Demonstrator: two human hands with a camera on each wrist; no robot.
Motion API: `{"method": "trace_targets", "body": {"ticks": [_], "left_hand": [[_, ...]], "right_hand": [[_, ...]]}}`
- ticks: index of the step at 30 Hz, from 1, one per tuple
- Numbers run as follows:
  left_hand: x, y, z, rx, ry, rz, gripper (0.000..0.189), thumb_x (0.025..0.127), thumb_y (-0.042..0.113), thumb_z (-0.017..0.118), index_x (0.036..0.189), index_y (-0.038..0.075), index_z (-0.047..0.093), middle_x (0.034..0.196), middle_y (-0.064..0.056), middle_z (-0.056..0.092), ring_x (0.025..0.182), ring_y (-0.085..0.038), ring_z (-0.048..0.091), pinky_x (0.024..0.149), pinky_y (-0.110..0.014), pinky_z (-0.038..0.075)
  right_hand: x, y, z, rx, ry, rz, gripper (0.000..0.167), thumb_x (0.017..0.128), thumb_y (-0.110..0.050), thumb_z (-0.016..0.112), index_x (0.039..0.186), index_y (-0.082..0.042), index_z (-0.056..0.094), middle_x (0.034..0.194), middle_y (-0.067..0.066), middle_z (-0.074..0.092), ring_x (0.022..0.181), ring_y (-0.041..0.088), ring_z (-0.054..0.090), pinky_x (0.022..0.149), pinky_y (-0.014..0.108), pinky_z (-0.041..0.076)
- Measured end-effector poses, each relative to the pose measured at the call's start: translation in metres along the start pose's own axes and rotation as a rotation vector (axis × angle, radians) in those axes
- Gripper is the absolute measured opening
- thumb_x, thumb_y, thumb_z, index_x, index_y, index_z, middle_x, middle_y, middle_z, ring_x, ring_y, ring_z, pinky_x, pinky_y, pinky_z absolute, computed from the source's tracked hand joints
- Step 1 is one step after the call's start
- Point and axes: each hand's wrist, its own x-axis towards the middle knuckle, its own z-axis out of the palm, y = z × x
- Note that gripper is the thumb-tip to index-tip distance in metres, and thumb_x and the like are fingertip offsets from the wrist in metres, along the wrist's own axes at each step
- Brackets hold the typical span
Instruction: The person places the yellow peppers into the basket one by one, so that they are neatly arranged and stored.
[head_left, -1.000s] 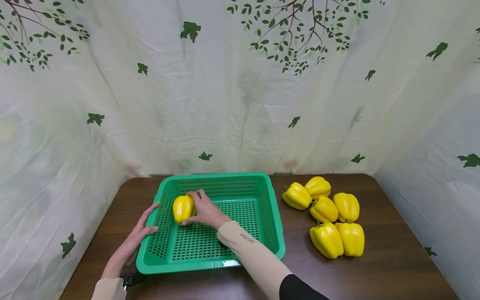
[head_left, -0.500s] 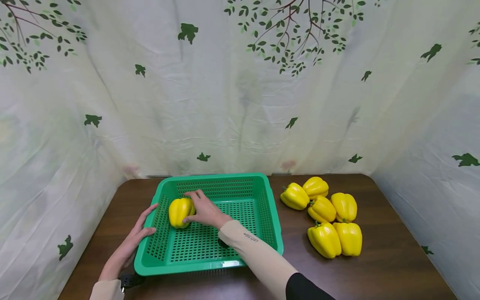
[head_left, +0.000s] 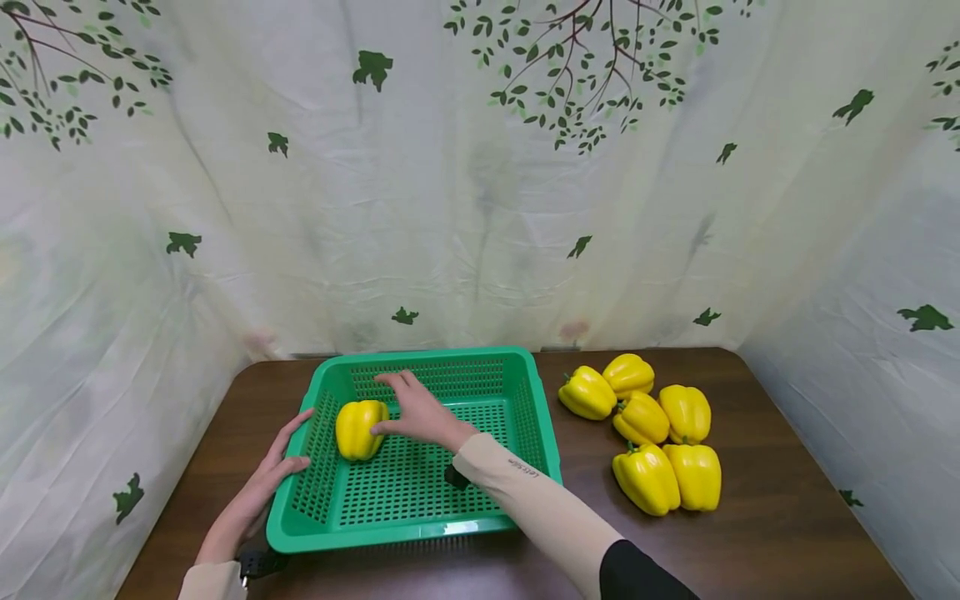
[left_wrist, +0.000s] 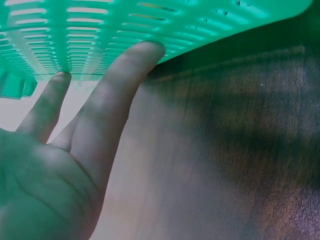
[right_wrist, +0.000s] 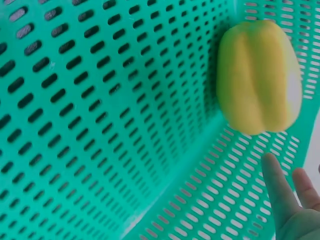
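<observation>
Backdrop (head_left: 480, 208): pale hanging cloth, leaf and branch print, round the back and both sides.
Table (head_left: 780, 508): dark brown, wood-grained, far edge up by the cloth.
Basket (head_left: 431, 357): green, slotted walls and floor, a shallow open rectangle on the left half of the table. Looks light and a little flexible.
Loose peppers (head_left: 641, 418): six, yellow, bunched on the table to the right of the basket, some touching.
Left hand (head_left: 262, 482): at the basket's left side, fingers straight and apart, tips on the slotted wall; steadying it, I judge. Not curled round anything.
Right hand (head_left: 423, 417): over the basket, thumb and fingers spread wide, grasping nothing.
Basket pepper (head_left: 360, 430): alone inside the basket, on its floor at the left end, close by the left wall; whether it touches that wall I cannot tell. Yellow, lobed, glossy; stem out of sight.
Pepper handling: probably light and fairly firm, with skin smooth enough to slip under a loose hold. Real or model, cannot tell; if real, hard pinching could bruise it.
Pepper hold: best across the widest part, thumb on one flank and fingers on the opposite one, settled into the grooves between lobes.
Pepper from right hand: just left of it. Head view has the thumb tip overlapping the pepper's right edge, contact uncertain; right wrist view shows a gap between the visible fingertips and the pepper.
</observation>
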Motion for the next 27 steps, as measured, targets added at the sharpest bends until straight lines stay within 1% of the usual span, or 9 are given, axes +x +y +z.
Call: {"method": "trace_targets", "body": {"ticks": [3,8,14,19,23,27], "left_hand": [[0.001,0.0,0.0,0.003,0.006,-0.004,0.064,0.1,0.015,0.038,0.152,0.03,0.005,0.152,-0.023,-0.005,0.122,-0.049,0.033,0.086,-0.051,0.049],[0.001,0.0,0.0,0.011,0.014,-0.009,0.065,0.099,0.014,0.038,0.153,0.029,0.005,0.152,-0.023,-0.006,0.123,-0.051,0.031,0.086,-0.051,0.048],[0.001,0.0,0.001,0.017,0.022,-0.017,0.064,0.099,0.015,0.038,0.152,0.029,0.005,0.151,-0.023,-0.005,0.12,-0.048,0.036,0.085,-0.051,0.049],[0.0,-0.001,0.0,0.011,0.023,-0.018,0.063,0.1,0.016,0.038,0.152,0.03,0.005,0.151,-0.023,-0.005,0.118,-0.045,0.04,0.084,-0.051,0.05],[0.0,-0.003,0.0,0.008,0.022,-0.011,0.063,0.1,0.015,0.037,0.152,0.03,0.005,0.151,-0.023,-0.005,0.118,-0.045,0.04,0.083,-0.05,0.05],[0.001,-0.002,0.001,0.012,0.02,-0.002,0.063,0.099,0.015,0.037,0.152,0.029,0.005,0.151,-0.023,-0.004,0.118,-0.045,0.039,0.083,-0.049,0.05]], "right_hand": [[-0.003,0.001,-0.007,0.043,0.001,-0.008,0.074,0.084,-0.033,0.074,0.144,-0.01,0.038,0.133,0.012,0.042,0.108,0.024,0.053,0.087,0.024,0.045],[-0.009,0.004,-0.019,0.107,0.003,-0.011,0.072,0.085,-0.032,0.073,0.144,-0.011,0.037,0.133,0.012,0.041,0.115,0.027,0.051,0.087,0.024,0.045],[-0.019,0.009,-0.036,0.171,0.021,-0.014,0.072,0.086,-0.031,0.072,0.145,-0.009,0.036,0.138,0.014,0.038,0.117,0.03,0.05,0.089,0.027,0.045],[-0.027,0.016,-0.047,0.179,0.036,0.004,0.072,0.085,-0.035,0.071,0.144,-0.011,0.037,0.14,0.012,0.039,0.117,0.028,0.05,0.09,0.028,0.046],[-0.033,0.023,-0.055,0.205,0.057,0.002,0.07,0.086,-0.033,0.071,0.144,-0.012,0.037,0.139,0.014,0.04,0.116,0.029,0.05,0.092,0.037,0.046],[-0.04,0.028,-0.066,0.239,0.079,-0.014,0.069,0.087,-0.028,0.07,0.144,-0.009,0.036,0.138,0.016,0.04,0.117,0.032,0.05,0.093,0.041,0.045]]}}
